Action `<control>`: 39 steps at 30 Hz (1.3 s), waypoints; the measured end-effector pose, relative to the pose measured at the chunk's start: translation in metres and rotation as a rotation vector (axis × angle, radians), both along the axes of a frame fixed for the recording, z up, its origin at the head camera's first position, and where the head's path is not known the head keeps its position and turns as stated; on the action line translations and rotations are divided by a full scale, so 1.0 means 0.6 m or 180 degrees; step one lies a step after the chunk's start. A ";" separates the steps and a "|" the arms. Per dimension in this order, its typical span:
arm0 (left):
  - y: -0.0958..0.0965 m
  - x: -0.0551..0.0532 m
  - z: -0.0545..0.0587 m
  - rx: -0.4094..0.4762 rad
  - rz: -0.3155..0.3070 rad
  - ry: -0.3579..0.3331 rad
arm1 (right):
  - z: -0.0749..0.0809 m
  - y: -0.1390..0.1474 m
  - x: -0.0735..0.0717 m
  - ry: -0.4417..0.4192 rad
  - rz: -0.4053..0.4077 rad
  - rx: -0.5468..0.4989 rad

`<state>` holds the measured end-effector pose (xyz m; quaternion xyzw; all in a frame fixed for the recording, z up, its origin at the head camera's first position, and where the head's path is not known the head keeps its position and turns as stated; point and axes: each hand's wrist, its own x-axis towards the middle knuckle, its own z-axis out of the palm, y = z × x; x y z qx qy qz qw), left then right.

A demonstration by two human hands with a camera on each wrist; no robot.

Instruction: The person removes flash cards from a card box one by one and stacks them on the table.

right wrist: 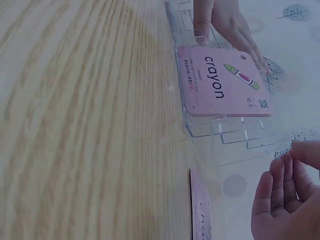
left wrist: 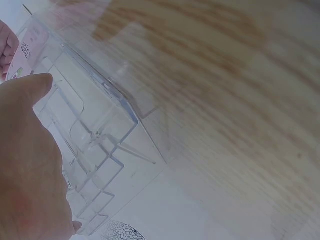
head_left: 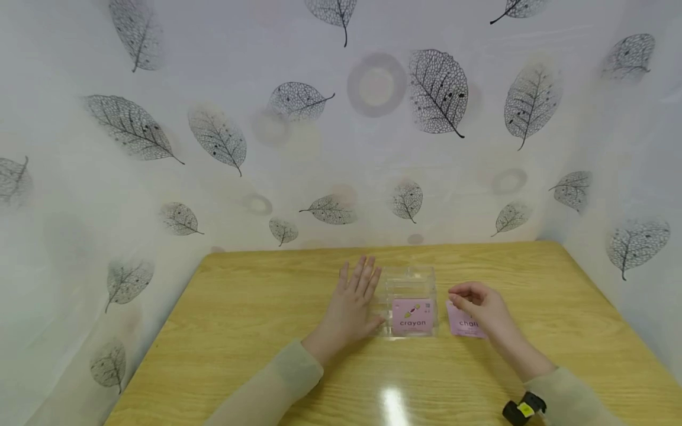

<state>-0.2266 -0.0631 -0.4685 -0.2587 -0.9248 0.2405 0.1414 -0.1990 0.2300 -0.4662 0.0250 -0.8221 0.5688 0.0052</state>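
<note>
A clear plastic tiered stand (head_left: 409, 288) sits on the table with a pink card reading "crayon" (head_left: 412, 318) at its front. My left hand (head_left: 353, 302) lies along the stand's left side, fingers spread and straight, thumb by its front corner. In the left wrist view the thumb (left wrist: 37, 87) overlaps the clear side. To the right of the stand is another pink card (head_left: 462, 322) whose word starts "chal"; the rest is hidden. Over that card hovers my right hand (head_left: 483, 307), fingers loosely bent and thumb near the fingertips. In the right wrist view nothing shows between those fingers (right wrist: 277, 187).
The wooden table (head_left: 240, 307) runs back to a pale wall covering (head_left: 319, 160) printed with leaves. A black band with a yellow patch (head_left: 524, 408) is at the right wrist. Light glares off the table (head_left: 394, 405) near the front.
</note>
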 end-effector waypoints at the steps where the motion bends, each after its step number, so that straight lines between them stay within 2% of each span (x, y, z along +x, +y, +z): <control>1: 0.000 0.001 0.000 -0.0006 -0.0001 0.0001 | -0.001 -0.002 0.000 -0.0007 0.0012 -0.0010; 11: 0.002 0.001 -0.002 0.0044 -0.0004 -0.0003 | 0.001 -0.017 -0.001 -0.0056 0.0000 0.0093; 18: 0.002 0.003 -0.003 0.0058 -0.0026 -0.0038 | -0.007 -0.024 0.003 -0.0099 0.0073 -0.0065; 31: 0.001 0.002 -0.005 0.0012 -0.0030 0.0019 | -0.011 -0.041 -0.001 -0.0064 0.0166 -0.0117; 39: 0.001 0.002 -0.001 -0.0026 0.0030 -0.0002 | -0.012 -0.048 -0.005 -0.0094 0.0112 -0.0109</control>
